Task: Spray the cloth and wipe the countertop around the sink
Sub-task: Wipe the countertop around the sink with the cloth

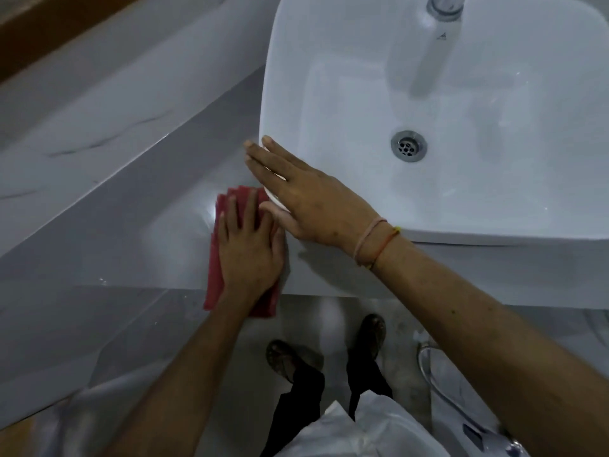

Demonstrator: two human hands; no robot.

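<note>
A folded red cloth lies flat on the grey countertop, just left of the white sink. My left hand presses down on the cloth with fingers spread, and the cloth's near end hangs over the counter's front edge. My right hand rests flat against the sink's left front corner, fingers straight and together, holding nothing. A pink thread bracelet circles the right wrist. No spray bottle is in view.
A chrome tap reaches over the basin, whose drain sits mid-bowl. A marbled grey wall rises at the left. Below the counter edge are the tiled floor, my feet in sandals, and a metal hose at the lower right.
</note>
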